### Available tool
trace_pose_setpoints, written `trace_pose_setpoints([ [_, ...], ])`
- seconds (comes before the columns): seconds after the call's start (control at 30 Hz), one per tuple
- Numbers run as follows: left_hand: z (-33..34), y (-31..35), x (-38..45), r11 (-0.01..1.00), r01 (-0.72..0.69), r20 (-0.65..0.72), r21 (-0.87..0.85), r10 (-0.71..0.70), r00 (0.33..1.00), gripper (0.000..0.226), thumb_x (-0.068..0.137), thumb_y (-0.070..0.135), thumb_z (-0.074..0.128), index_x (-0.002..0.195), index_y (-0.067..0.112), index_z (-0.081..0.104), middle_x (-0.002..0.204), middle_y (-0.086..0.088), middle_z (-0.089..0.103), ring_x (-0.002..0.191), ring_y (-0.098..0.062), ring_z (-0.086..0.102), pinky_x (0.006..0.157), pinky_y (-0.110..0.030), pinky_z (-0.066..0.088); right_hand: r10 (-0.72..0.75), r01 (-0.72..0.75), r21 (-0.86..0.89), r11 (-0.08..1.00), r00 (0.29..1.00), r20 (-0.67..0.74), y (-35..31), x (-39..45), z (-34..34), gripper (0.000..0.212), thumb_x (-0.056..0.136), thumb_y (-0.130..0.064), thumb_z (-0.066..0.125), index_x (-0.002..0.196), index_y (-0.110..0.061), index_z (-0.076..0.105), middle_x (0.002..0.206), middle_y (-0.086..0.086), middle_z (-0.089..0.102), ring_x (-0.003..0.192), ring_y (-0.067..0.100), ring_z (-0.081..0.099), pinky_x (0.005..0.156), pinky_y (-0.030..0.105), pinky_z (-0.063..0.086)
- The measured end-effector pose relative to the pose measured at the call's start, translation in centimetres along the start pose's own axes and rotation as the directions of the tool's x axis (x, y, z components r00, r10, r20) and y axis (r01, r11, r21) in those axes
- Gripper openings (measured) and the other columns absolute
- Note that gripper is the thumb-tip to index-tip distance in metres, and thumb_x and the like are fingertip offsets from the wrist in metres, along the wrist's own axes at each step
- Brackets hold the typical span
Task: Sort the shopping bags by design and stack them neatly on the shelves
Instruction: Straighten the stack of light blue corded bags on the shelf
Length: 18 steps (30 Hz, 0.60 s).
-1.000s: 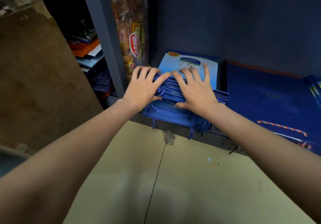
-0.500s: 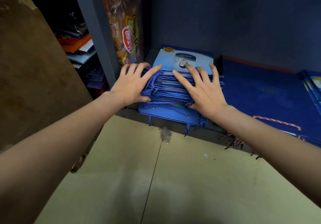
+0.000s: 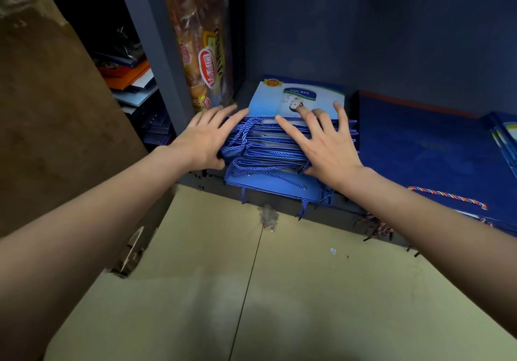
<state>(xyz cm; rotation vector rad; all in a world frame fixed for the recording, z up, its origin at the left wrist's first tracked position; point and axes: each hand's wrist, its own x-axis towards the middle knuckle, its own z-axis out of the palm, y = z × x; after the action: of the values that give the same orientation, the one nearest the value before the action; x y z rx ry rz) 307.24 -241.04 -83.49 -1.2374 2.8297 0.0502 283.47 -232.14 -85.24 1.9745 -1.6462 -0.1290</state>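
A stack of flat blue shopping bags [image 3: 279,148] with blue rope handles lies on the shelf [image 3: 349,211] at its left end. The top bag is light blue with a printed label. My left hand [image 3: 205,138] lies against the stack's left side, fingers stretched out, thumb at the rope handles. My right hand [image 3: 321,142] presses flat on top of the stack with fingers spread. To the right lies a larger dark blue bag [image 3: 428,148] with a multicoloured rope handle [image 3: 447,195].
A grey shelf upright [image 3: 156,52] stands left of the stack, with a tall snack packet [image 3: 204,47] leaning beside it. More bags [image 3: 134,86] are piled in the left compartment. A brown cardboard box [image 3: 50,114] stands at the left. Beige floor tiles [image 3: 279,290] lie below.
Both hands have stayed on the blue stack, spreading a little wider across it. The stack's rope-handle ends sit slightly more squared up.
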Motion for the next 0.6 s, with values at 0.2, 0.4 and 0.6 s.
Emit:
trace_pose_setpoints([
  [0.2, -0.9, 2.7, -0.5, 0.991, -0.097, -0.073, 0.088, 0.104, 0.992, 0.119, 0.071, 0.068, 0.062, 0.146, 0.028, -0.022, 0.156, -0.006, -0.021, 0.144, -0.024, -0.019, 0.114, -0.047, -0.009, 0.006, -0.006, 0.003, 1.0, 1.0, 0.004, 0.2, 0.1, -0.3, 0.135, 0.04, -0.056, 0.087, 0.147, -0.024, 0.011, 0.138, 0.018, 0.043, 0.118, 0.037, 0.048, 0.107, 0.062, 0.022],
  [0.4, 0.3, 5.0, 1.6, 0.948, -0.047, -0.153, 0.315, 0.099, 0.983, 0.124, 0.073, 0.061, 0.067, 0.141, 0.023, -0.03, 0.157, -0.015, -0.006, 0.144, -0.033, 0.006, 0.116, -0.05, 0.005, 0.0, 0.0, 0.029, 1.0, 1.0, 0.022, 0.5, 0.3, -0.5, 0.135, 0.038, -0.054, 0.089, 0.144, -0.021, 0.011, 0.138, 0.019, 0.044, 0.118, 0.038, 0.049, 0.106, 0.062, 0.022],
  [0.6, 0.3, 3.4, 1.7, 0.926, 0.028, -0.139, 0.377, 0.027, 0.99, 0.129, 0.07, 0.062, 0.069, 0.145, 0.02, -0.027, 0.157, -0.011, 0.003, 0.136, -0.029, 0.024, 0.111, -0.043, 0.019, -0.016, 0.016, 0.008, 1.0, 1.0, 0.021, 0.6, 0.3, -0.7, 0.137, 0.04, -0.055, 0.088, 0.146, -0.019, 0.009, 0.138, 0.018, 0.044, 0.119, 0.036, 0.048, 0.108, 0.061, 0.021],
])
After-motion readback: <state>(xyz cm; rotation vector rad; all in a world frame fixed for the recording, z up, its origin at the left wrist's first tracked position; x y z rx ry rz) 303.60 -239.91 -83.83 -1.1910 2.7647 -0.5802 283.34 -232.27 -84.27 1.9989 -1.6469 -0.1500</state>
